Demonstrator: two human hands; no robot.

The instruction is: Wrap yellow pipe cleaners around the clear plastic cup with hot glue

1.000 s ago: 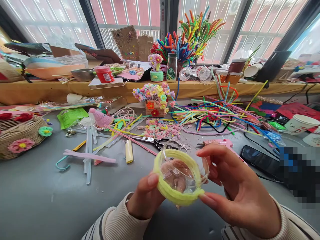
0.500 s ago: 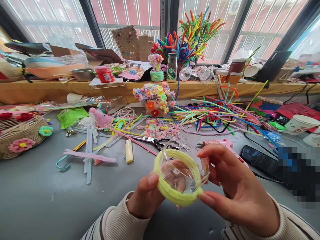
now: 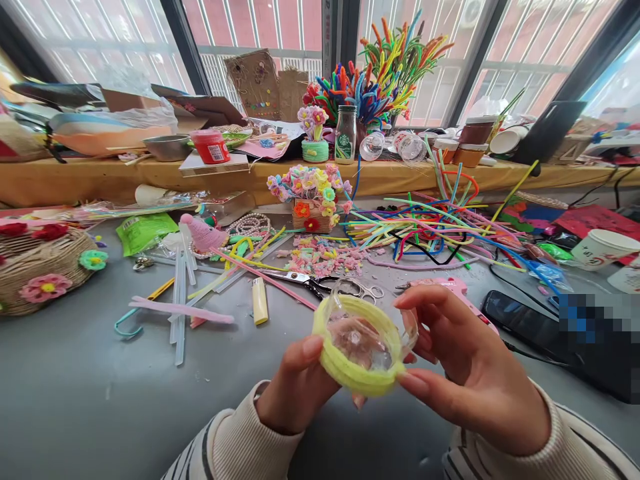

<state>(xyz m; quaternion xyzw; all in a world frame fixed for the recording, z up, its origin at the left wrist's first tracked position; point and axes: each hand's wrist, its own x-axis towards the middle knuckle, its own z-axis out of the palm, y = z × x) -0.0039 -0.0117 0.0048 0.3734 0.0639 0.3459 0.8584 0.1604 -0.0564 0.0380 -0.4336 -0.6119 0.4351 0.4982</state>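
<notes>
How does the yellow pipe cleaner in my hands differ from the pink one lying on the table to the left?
The yellow pipe cleaner is coiled in a ring around a clear cup; the pink pipe cleaner lies almost straight. The yellow one is held up between left hand and right hand; the pink one rests untouched on the table. Both look fuzzy.

Craft workshop, pipe cleaners [image 3: 425, 230], scissors [image 3: 320, 283], handmade flowers [image 3: 310, 183]
</notes>
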